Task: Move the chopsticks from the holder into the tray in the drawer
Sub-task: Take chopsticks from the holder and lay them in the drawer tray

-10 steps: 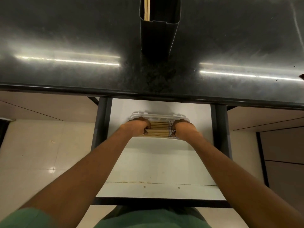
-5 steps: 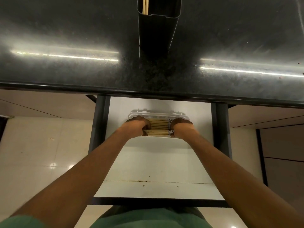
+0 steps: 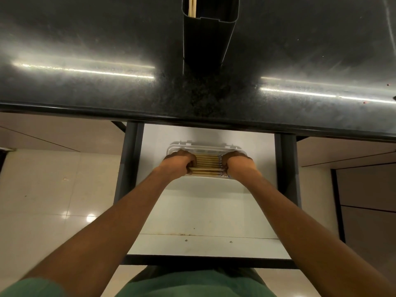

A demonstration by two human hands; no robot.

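Observation:
A clear plastic tray (image 3: 205,147) lies in the open white drawer (image 3: 205,211) under the counter. Several wooden chopsticks (image 3: 206,165) lie side by side in it, running left to right. My left hand (image 3: 179,163) is curled over their left ends and my right hand (image 3: 237,163) over their right ends, both resting in the tray. On the counter stands a dark rectangular holder (image 3: 209,37); a couple of pale chopsticks (image 3: 192,6) still stand in its left corner.
The dark glossy counter (image 3: 85,86) overhangs the back of the drawer. Dark drawer rails (image 3: 128,163) run along both sides. Pale tiled floor (image 3: 53,189) lies to the left, dark cabinet fronts (image 3: 368,200) to the right.
Both hands stay at the ends of the chopsticks in the tray; only the view has shifted slightly.

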